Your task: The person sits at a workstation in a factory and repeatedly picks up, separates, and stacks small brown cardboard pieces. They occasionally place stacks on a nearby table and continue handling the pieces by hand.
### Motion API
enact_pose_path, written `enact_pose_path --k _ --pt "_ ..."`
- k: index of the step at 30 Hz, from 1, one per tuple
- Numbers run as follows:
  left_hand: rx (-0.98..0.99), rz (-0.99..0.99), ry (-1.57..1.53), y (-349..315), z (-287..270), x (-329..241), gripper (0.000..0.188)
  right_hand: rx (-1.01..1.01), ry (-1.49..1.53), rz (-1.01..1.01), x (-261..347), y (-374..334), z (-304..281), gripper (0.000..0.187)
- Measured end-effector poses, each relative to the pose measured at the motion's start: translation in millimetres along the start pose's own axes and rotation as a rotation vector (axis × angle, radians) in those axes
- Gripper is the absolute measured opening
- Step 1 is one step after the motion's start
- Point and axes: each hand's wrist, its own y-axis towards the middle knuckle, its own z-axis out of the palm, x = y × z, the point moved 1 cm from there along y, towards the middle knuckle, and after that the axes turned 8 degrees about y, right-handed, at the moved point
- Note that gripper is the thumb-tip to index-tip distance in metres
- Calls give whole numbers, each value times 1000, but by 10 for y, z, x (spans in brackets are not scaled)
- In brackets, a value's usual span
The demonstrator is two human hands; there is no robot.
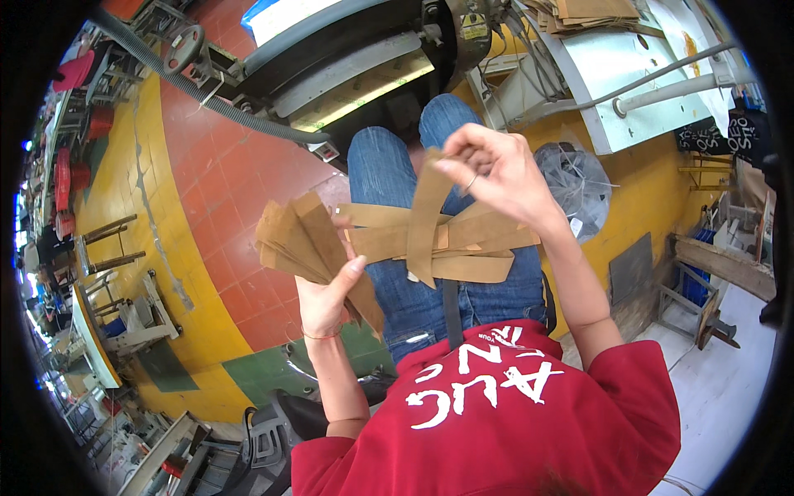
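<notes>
My left hand [329,296] is closed around a fanned bundle of brown strips [302,236], held out by my left knee. Over my lap, my right hand [498,169] pinches the upper end of a single tan strip [426,215], which hangs down nearly upright. Behind and below it, several more tan strips [484,230] lie crosswise in a loose pile on my jeans [380,169]. The hanging strip's lower end reaches the pile. Whether the strips are paper, leather or cloth, I cannot tell.
Ahead of my knees stands a dark machine [347,70] with a lit strip and a grey hose [198,91]. A pale table [612,95] at the far right bears brown sheets [583,15]. A clear plastic bag [571,186] is right of my knees. Stools [112,244] stand left.
</notes>
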Motion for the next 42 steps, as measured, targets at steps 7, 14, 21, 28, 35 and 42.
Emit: enact_pose_path --k 7,14,21,28,35,42 --pt "46 79 145 -8 321 -305 64 296 628 -157 739 -120 479 18" --pt "-218 188 -112 -3 -65 -81 67 402 486 -137 173 -70 371 50" --pt "-119 191 -713 -219 -689 161 56 415 -597 3 -717 -471 458 61" --pt "-87 37 -557 -222 -688 315 45 257 -424 -122 -613 -464 444 40" --pt "193 36 234 84 -559 -212 58 608 -72 -436 195 -305 515 21" --pt "732 57 85 148 -647 -236 86 904 -74 -762 1032 -41 554 32"
